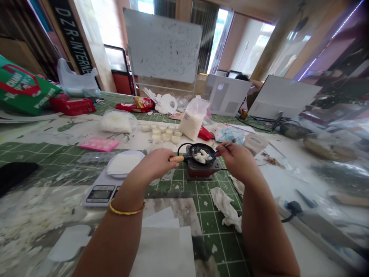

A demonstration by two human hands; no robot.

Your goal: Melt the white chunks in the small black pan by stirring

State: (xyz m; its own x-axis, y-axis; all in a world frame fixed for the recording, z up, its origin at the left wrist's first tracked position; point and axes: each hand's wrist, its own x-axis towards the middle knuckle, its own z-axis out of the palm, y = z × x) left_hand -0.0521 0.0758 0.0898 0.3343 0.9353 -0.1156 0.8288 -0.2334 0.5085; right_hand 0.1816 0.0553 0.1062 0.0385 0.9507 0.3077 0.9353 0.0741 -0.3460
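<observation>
A small black frying pan rests on a little red and grey electric burner. White lumps lie in the pan, partly melted-looking at the edges. My left hand is closed round the pan's wooden handle. From the right, my right hand pinches a thin stirring stick, bluish at its lower end, which reaches into the pan beside the lumps. A gold bangle circles my left wrist.
Behind the pan stand several small cups of pale filling and a bag of white granules. A kitchen scale is at left, near a pink mould. Crumpled tissue lies in front. Another person sits behind the monitors.
</observation>
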